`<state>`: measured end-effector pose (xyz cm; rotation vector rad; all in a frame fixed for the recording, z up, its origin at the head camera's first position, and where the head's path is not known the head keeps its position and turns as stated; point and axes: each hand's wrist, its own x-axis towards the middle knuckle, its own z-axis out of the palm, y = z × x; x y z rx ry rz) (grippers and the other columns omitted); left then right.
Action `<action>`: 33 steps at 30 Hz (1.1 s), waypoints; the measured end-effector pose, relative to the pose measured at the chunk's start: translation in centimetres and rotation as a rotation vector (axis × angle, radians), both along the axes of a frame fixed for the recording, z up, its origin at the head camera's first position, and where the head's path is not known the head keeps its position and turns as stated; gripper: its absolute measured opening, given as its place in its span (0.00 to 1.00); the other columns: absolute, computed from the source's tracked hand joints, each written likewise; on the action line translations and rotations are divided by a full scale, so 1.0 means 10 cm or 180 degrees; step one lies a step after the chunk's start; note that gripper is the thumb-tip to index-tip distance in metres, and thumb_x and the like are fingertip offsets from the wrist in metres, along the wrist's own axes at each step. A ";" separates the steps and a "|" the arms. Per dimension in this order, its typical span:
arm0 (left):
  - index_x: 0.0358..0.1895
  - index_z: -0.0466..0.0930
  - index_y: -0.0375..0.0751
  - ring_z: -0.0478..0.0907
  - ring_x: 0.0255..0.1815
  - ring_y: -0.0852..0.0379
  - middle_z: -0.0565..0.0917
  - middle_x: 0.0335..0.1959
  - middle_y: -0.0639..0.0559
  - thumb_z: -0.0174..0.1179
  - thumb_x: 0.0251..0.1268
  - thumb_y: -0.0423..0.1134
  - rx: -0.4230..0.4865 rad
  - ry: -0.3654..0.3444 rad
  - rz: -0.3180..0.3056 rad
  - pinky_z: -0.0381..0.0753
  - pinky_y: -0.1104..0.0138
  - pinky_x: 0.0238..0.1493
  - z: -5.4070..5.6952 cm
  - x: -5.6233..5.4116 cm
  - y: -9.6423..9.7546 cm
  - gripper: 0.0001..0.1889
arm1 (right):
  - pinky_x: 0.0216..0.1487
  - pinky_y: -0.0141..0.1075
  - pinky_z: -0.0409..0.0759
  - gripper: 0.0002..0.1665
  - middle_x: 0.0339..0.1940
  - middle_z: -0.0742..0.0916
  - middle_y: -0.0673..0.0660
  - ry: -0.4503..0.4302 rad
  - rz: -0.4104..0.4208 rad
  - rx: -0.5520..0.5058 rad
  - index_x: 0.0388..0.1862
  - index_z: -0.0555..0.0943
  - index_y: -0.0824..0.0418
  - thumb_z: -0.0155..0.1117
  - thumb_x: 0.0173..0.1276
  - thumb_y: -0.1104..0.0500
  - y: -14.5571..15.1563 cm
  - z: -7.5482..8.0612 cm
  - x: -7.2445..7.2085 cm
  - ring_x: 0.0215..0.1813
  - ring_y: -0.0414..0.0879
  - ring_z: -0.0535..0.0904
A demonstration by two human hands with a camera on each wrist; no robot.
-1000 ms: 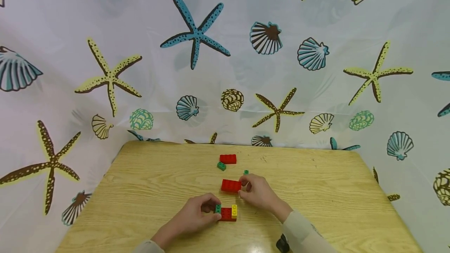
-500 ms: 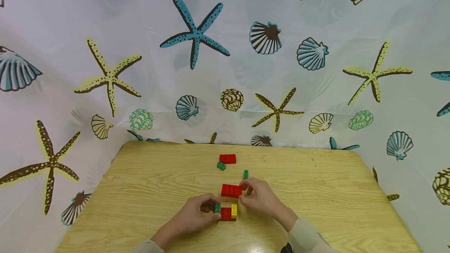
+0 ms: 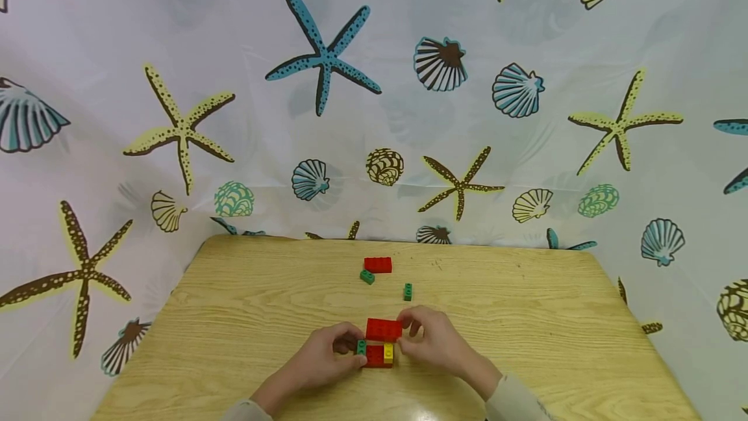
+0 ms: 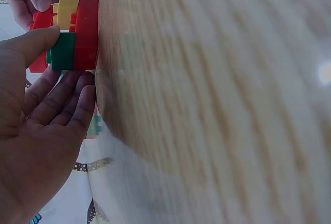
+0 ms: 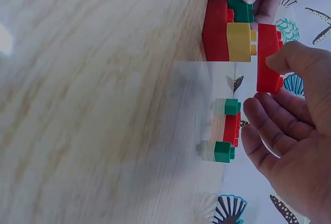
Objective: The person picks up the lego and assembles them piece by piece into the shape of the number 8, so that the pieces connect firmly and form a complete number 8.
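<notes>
Red brick, pinched by right fingers, hung near the yellow block while left fingers gripped the green block; stacking seemed in hand, likely needing alignment next, then pressing.

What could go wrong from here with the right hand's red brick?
The right hand pinches the held red brick near one end, so it might tilt. It isn't seated on the yellow brick, so studs could misalign. The left hand grips only at the stacked green brick, so pressing the yellow end might shift the lower red brick.
</notes>
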<state>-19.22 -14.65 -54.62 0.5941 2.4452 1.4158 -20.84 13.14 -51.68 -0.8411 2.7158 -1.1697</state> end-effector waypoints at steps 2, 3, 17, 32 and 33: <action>0.55 0.83 0.44 0.85 0.48 0.59 0.87 0.50 0.52 0.70 0.71 0.46 -0.0001 -0.0003 -0.0001 0.84 0.71 0.51 -0.01 0.00 0.00 0.16 | 0.44 0.32 0.82 0.15 0.45 0.87 0.52 0.0001 0.0029 -0.0021 0.53 0.84 0.58 0.73 0.68 0.61 0.00 -0.01 0.02 0.44 0.45 0.83; 0.55 0.83 0.44 0.85 0.48 0.60 0.87 0.50 0.52 0.70 0.71 0.46 -0.0006 -0.0005 -0.0002 0.84 0.71 0.51 -0.01 0.00 -0.01 0.16 | 0.43 0.31 0.81 0.15 0.45 0.87 0.51 -0.0007 0.0043 -0.0023 0.53 0.84 0.58 0.73 0.68 0.61 0.00 -0.01 0.03 0.44 0.45 0.83; 0.57 0.83 0.42 0.86 0.48 0.58 0.88 0.51 0.50 0.71 0.71 0.46 0.0116 0.0025 -0.0032 0.85 0.68 0.52 0.01 0.01 0.00 0.18 | 0.44 0.34 0.84 0.15 0.44 0.87 0.52 0.0021 0.0176 -0.0034 0.52 0.85 0.58 0.74 0.68 0.59 -0.03 -0.03 0.09 0.43 0.44 0.84; 0.57 0.83 0.45 0.86 0.47 0.60 0.89 0.48 0.54 0.72 0.70 0.47 0.0020 0.0085 -0.0090 0.85 0.69 0.51 0.02 -0.01 0.00 0.18 | 0.46 0.37 0.85 0.13 0.44 0.87 0.50 -0.0055 0.0289 -0.0036 0.50 0.85 0.56 0.74 0.67 0.60 -0.05 0.00 0.13 0.42 0.43 0.83; 0.57 0.83 0.45 0.86 0.47 0.59 0.89 0.49 0.54 0.72 0.69 0.47 0.0016 0.0081 -0.0102 0.85 0.68 0.51 0.03 -0.01 0.01 0.18 | 0.46 0.36 0.85 0.13 0.44 0.87 0.50 -0.0076 0.0277 -0.0008 0.50 0.85 0.56 0.73 0.67 0.60 -0.05 0.01 0.14 0.43 0.42 0.83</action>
